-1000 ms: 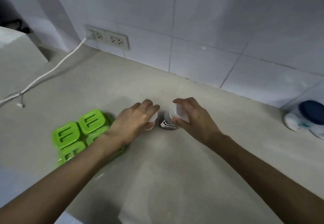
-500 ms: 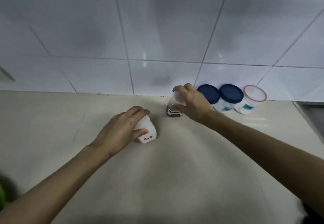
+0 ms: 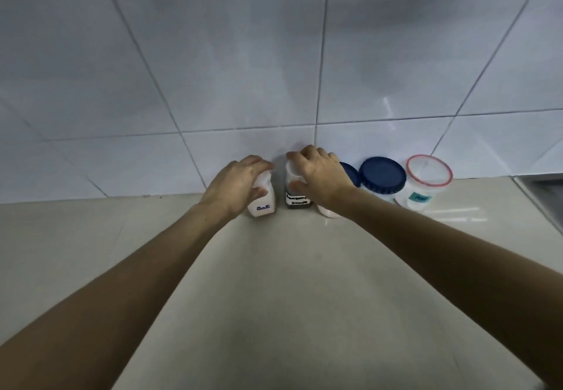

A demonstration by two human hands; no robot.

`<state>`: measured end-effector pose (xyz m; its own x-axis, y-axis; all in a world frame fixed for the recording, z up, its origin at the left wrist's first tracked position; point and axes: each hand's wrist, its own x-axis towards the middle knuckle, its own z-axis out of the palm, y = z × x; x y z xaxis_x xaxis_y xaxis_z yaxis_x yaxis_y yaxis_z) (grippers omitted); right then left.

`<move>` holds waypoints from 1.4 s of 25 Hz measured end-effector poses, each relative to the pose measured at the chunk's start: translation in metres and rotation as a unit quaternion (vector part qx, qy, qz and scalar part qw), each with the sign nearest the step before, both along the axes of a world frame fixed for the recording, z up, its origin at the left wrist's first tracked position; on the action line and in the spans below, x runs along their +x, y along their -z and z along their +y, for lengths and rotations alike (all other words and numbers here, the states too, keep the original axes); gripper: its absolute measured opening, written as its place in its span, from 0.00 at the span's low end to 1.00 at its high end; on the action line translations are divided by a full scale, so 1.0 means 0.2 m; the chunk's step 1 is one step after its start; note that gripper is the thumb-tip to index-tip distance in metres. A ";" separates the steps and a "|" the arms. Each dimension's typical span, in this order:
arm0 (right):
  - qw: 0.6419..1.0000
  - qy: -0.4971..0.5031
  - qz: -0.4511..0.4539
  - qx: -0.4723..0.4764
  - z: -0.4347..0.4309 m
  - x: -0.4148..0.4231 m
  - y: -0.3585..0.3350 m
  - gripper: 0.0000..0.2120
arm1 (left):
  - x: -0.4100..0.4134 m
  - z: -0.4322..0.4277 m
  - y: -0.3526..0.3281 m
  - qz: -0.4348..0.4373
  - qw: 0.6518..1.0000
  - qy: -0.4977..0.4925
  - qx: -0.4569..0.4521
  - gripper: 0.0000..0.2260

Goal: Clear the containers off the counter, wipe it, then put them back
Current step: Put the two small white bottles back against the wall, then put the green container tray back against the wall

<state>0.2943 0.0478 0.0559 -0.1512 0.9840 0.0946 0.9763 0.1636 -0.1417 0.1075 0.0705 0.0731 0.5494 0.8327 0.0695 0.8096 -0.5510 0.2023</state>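
Observation:
My left hand [image 3: 234, 185] grips a small white shaker labelled "Salt" [image 3: 263, 205], which rests on the beige counter [image 3: 274, 298] close to the tiled wall. Just to its right, my right hand [image 3: 320, 173] holds the top of a small dark-filled jar with a white cap and a white label [image 3: 297, 200], also down on the counter by the wall. Right of that stand two blue-lidded jars [image 3: 382, 176], the nearer one mostly hidden behind my right hand, and a clear tub with a red-rimmed lid [image 3: 428, 173].
The white tiled wall [image 3: 274, 69] rises directly behind the row of containers. A steel sink edge [image 3: 545, 188] shows at the far right end of the counter.
Both hands carried the salt shaker and the dark jar rightwards and back toward the wall, beside the blue-lidded jars. The green containers and the wall sockets have left the view.

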 end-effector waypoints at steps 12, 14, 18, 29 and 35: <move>0.988 0.047 0.127 0.076 -0.39 -0.13 0.05 0.28 | 0.00 -0.12 0.11 -0.177 0.978 -0.111 -0.007 0.24; 0.987 0.031 0.146 0.066 -0.51 -0.26 0.11 0.27 | -0.10 -0.32 0.17 -0.248 0.957 -0.150 -0.018 0.20; 0.969 0.011 0.245 0.021 -0.70 -0.57 0.25 0.23 | -0.35 -0.86 0.33 -0.361 0.899 -0.236 -0.076 0.17; 0.895 -0.102 0.393 -0.182 -0.85 -1.85 0.31 0.21 | -1.47 -1.73 0.44 -0.427 0.774 -0.467 0.022 0.10; 0.799 -0.057 0.502 -0.326 -0.88 -2.42 0.30 0.20 | -2.15 -1.87 0.38 -0.491 0.522 -0.694 0.068 0.14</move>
<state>-0.1890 -0.1283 -0.0045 -0.4132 0.8592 -0.3016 0.3004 -0.1841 -0.9359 -0.3231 -0.3043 -0.0026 -0.9331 0.3314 -0.1397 -0.0093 0.3661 0.9305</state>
